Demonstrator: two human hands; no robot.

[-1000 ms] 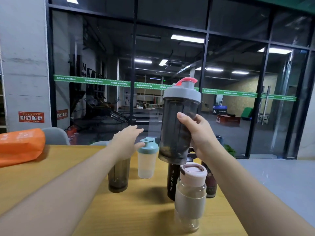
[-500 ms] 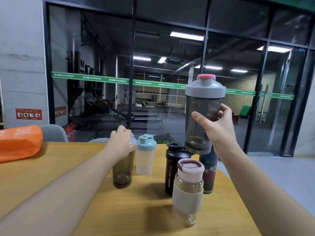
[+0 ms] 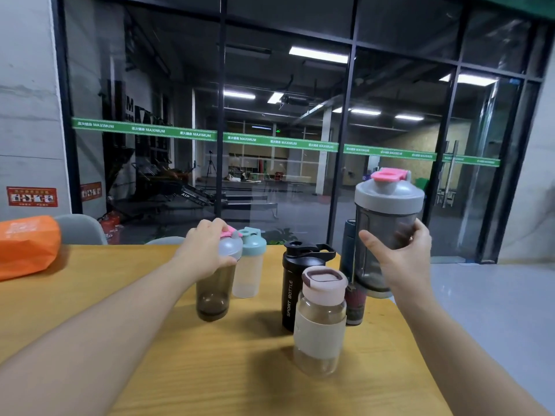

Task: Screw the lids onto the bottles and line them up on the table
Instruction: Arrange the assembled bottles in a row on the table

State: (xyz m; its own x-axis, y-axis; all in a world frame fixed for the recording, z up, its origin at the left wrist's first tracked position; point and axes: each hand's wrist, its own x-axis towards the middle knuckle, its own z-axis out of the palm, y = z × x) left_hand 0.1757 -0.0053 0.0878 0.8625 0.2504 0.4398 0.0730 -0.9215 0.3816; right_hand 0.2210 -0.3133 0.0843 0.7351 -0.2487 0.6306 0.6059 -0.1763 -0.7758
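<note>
Right hand [image 3: 404,259] is raised at the right edge of the wooden surface [image 3: 150,295], forearm coming in from the lower right, thumb pointing left across the front of the big smoky shaker [image 3: 387,235] and fingers wrapped round its far right side, so it grips the lower half of the body. Shaker is upright, grey lid with pink flip cap [image 3: 389,189] on top; its base sits above the surface level, just beside and right of the other bottles, partly covering a dark bottle with a patterned lower part [image 3: 354,301] behind it. Left hand [image 3: 207,250] reaches forward from the lower left, arm nearly straight, palm down, fingers curled over the grey lid of a smaller smoky shaker [image 3: 213,295] that stands on the surface; pink cap tab [image 3: 228,232] shows past the knuckles. Touching that shaker on its right: a frosted shaker with teal lid [image 3: 249,265], upright. Centre: black "SPORT BOTTLE" bottle [image 3: 295,289], lid on, loop handle pointing right. In front of it, nearest the camera: clear bottle with pale pink lid and whitish sleeve [image 3: 319,319], upright. All visible lids are seated on their bottles; can't tell how tight. Orange bag [image 3: 27,244] lies at the far left of the surface, well apart from the bottles.
</note>
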